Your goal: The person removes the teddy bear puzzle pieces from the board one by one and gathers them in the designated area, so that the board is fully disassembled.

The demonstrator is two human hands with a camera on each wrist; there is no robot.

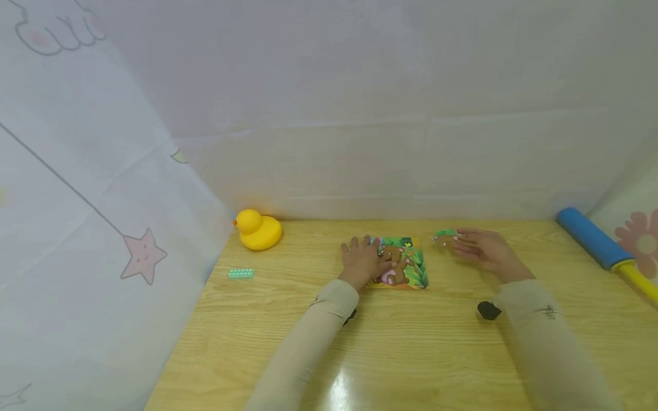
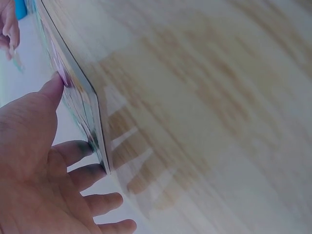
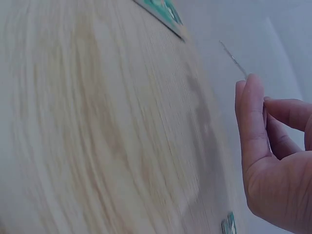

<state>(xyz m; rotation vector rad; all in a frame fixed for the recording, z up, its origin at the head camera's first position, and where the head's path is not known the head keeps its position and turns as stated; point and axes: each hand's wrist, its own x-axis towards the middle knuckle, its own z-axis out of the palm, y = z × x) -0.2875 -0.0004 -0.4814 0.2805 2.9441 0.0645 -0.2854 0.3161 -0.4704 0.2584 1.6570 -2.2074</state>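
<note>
A bear-picture puzzle board (image 1: 415, 260) lies flat on the wooden table. My left hand (image 1: 360, 262) rests on its left side with straight, spread fingers. In the left wrist view, the thumb and two fingertips of that hand (image 2: 29, 161) touch the board (image 2: 90, 107), while the other two fingers reach past its corner. To the right of the board, my right hand (image 1: 483, 251) pinches a brown and green puzzle piece (image 1: 446, 237). The right wrist view shows this piece (image 3: 234, 61) edge-on, raised above the table, partly hidden by the fingers.
A yellow rubber duck (image 1: 260, 231) sits at the back left, with a small mint-green dotted strip (image 1: 241, 273) in front of it. At the right lies a blue tube with a yellow handle (image 1: 591, 237). A small green-edged piece (image 3: 229, 224) shows below the right hand.
</note>
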